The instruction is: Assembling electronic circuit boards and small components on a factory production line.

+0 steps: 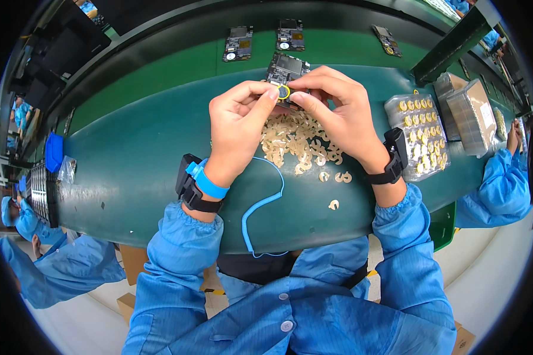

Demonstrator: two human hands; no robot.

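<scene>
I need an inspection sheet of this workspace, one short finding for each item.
Surface: green worktop, small dark marks at left
Job's things: circuit board; yellow-rimmed round part; clear tray with yellow parts at right
Clutter: pale notched pieces, heaped and scattered
Hands: left hand and right hand meet at the round part; exact grip unclear
Cables: blue cord, partly coiled, ends' connections unclear
Surroundings: three more boards beyond; blue-clad people both sides

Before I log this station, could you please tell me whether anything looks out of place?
One small cream piece lies alone toward the near edge of the green bench, apart from the loose pile; nothing looks clearly damaged.
</scene>
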